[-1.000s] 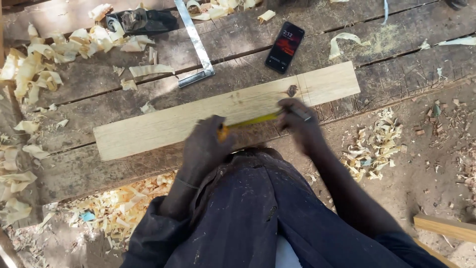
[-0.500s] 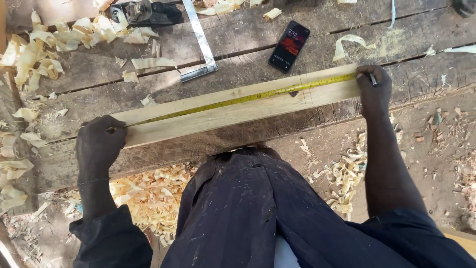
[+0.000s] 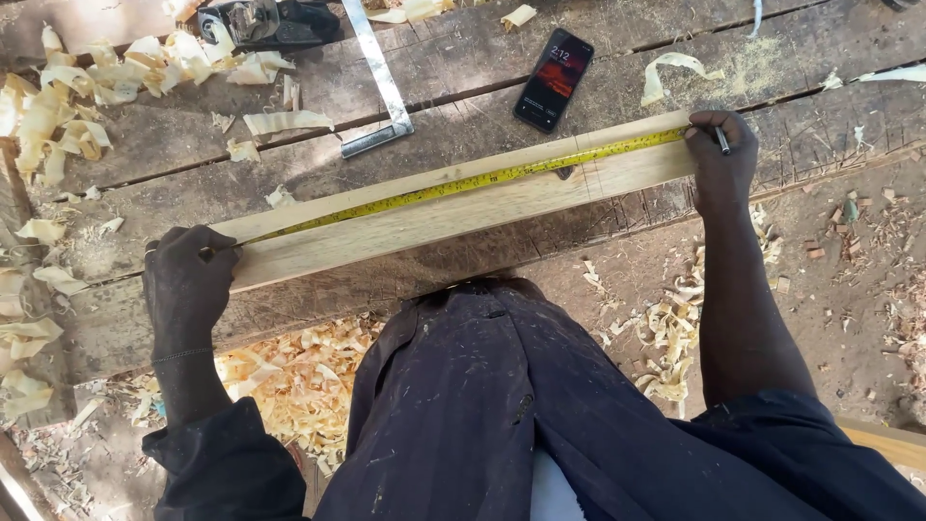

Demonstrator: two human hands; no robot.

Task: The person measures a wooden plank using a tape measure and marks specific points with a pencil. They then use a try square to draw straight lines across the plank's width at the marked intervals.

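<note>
Tape (image 3: 463, 183) is lying stretched along the plank (image 3: 453, 217); my left hand (image 3: 188, 280) is pinching its nine-o'clock end, my right hand (image 3: 721, 154) is pressing its three-o'clock end, pencil (image 3: 721, 141) gripped; I'm keeping it taut and flat.

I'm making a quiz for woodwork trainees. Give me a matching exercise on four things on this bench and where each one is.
Things:
1. tape measure
2. phone
3. metal square
4. pencil

Places:
A. in the right hand
B. stretched along the plank
C. beyond the plank, screen up
D. left of the phone, among shavings

Pairs: 1-B, 2-C, 3-D, 4-A
</note>
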